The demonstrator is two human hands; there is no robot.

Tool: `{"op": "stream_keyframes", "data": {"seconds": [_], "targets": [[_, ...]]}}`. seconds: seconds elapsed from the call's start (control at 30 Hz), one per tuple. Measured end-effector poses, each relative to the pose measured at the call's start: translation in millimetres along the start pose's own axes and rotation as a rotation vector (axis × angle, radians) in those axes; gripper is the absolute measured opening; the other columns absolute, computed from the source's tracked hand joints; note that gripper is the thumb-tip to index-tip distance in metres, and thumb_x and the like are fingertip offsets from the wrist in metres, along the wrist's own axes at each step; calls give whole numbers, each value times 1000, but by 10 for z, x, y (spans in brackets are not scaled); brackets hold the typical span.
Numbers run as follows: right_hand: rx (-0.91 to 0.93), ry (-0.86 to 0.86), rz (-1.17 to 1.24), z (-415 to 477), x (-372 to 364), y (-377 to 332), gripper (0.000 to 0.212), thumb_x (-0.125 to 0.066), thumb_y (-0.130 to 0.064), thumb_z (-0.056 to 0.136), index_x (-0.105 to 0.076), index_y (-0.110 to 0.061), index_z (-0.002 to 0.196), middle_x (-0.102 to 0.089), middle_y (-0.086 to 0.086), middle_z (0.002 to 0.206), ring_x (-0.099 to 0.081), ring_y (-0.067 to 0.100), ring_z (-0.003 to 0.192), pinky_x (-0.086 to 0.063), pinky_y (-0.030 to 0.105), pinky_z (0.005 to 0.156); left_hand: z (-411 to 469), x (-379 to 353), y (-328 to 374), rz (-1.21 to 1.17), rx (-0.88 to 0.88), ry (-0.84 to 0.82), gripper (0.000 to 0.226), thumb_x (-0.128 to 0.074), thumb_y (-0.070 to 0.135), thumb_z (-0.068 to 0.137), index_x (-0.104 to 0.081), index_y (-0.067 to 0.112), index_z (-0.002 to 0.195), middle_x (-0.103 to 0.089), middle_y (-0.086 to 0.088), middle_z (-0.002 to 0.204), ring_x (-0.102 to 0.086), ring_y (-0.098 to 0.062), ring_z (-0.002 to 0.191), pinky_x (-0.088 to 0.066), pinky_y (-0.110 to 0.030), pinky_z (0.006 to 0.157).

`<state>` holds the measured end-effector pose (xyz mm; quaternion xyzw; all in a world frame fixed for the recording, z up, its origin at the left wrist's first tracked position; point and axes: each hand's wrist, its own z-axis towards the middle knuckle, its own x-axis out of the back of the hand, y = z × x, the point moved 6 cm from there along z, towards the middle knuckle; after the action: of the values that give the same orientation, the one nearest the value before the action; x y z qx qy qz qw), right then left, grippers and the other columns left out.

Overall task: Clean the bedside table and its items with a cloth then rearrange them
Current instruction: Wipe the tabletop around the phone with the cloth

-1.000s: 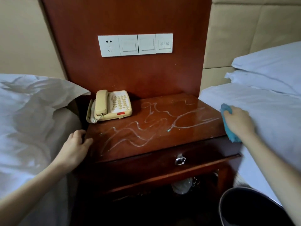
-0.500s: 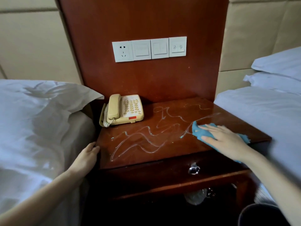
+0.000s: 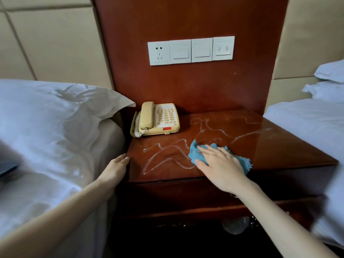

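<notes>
Blue cloth (image 3: 219, 155), bunched and soft, lies flat on the reddish wooden table (image 3: 279, 146) near the middle of its front edge, pinned under the right hand (image 3: 219, 164). That hand is spread, palm down — the fingers (image 3: 206, 150) lie nearly straight across the top of the cloth and point toward the table's left edge, pressing rather than gripping, with cloth showing beyond the fingertips and behind the wrist side. The left hand (image 3: 116, 168) rests against the front-left corner of the table, fingers loosely curled on the edge, holding nothing. The step in hand looks like the wiping of the tabletop: pale squiggly streaks (image 3: 163, 157) of some cleaner or residue run from the front-left area to the back-right corner, and most of them are not yet wiped. The cloth sits right on the middle of this trail. The next move probably calls for firm, flat sweeps toward the left edge and then back toward the rear-right streaks, keeping the cloth under the palm. A cream phone (image 3: 158, 118) stands at the back-left corner, well clear of the cloth — it will likely need lifting or shifting so the wood beneath it can be wiped too.
</notes>
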<state>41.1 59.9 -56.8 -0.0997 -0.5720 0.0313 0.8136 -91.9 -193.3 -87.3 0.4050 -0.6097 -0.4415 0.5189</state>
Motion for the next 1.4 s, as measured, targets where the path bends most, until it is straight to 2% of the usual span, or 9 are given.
{"op": "stream_keyframes", "data": {"seconds": [0.1, 0.2, 0.33, 0.47, 0.6, 0.83, 1.03, 1.2, 1.4], "targets": [[83, -37, 39, 34, -100, -304, 56, -24, -48, 97, -26, -26, 149, -25, -12, 157, -15, 4, 145, -1, 26, 115, -20, 1, 28, -52, 13, -21, 30, -41, 9, 99, -55, 0, 125, -62, -10, 114, -64, -19, 97, -49, -24, 86], [159, -75, 81, 67, -170, -577, 55, -24, -47, 97, -27, -28, 149, -23, -13, 157, -13, 4, 146, 0, 27, 116, -33, 66, 134, 3, 17, -67, 25, -44, 3, 94, -67, 2, 82, -65, -12, 77, -65, -14, 56, -51, -19, 53], [260, -127, 113, 136, -279, -928, 54, -24, -46, 97, -29, -29, 148, -22, -13, 158, -10, 5, 146, 2, 28, 116, 21, 309, 220, -45, 50, -14, 23, -42, 8, 96, -59, 6, 81, -55, -13, 80, -53, -19, 63, -40, -28, 60], [351, -211, 146, 225, -363, -1203, 54, -25, -47, 98, -28, -28, 148, -21, -11, 158, -10, 5, 146, -1, 29, 117, 53, 481, 295, -197, 51, 20, 32, -32, 11, 101, -46, -7, 124, -56, -22, 111, -63, -23, 71, -48, -30, 73], [417, -328, 204, 399, -367, -1271, 56, -31, -48, 98, -28, -26, 149, -23, -10, 158, -11, 4, 145, -2, 26, 115, 6, 500, 403, -239, 24, 2, 24, -32, 11, 100, -47, -2, 113, -58, -23, 104, -59, -25, 77, -55, -22, 59], [400, -443, 233, 967, -527, -1166, 57, -34, -43, 100, -21, -21, 151, -19, -7, 159, -8, 9, 146, -1, 21, 110, 110, 548, 448, -157, -58, 72, 21, -38, 9, 99, -55, -2, 106, -61, -22, 108, -61, -31, 99, -52, -31, 79], [332, -356, 230, 1278, -568, -1118, 51, -38, -41, 98, -39, -18, 143, -38, 0, 152, -29, 19, 142, -19, 36, 118, 325, 564, 515, -253, -23, 49, 19, -43, 10, 98, -60, 6, 92, -64, -10, 91, -63, -20, 81, -54, -18, 60], [324, -339, 253, 1327, -561, -1133, 36, -43, -39, 96, -57, -21, 123, -58, -2, 130, -47, 18, 126, -34, 42, 108, 628, 380, 762, -192, -51, -76, 35, -35, 9, 101, -48, -7, 130, -58, -21, 124, -61, -30, 105, -45, -19, 72], [342, -348, 233, 1243, -531, -1126, 45, -41, -35, 99, -42, -23, 143, -31, -5, 155, -19, 10, 145, -15, 37, 119, 700, 168, 878, -143, -82, -61, 23, -37, 6, 97, -60, 6, 99, -60, 0, 81, -57, -8, 72, -47, -10, 53]]}}
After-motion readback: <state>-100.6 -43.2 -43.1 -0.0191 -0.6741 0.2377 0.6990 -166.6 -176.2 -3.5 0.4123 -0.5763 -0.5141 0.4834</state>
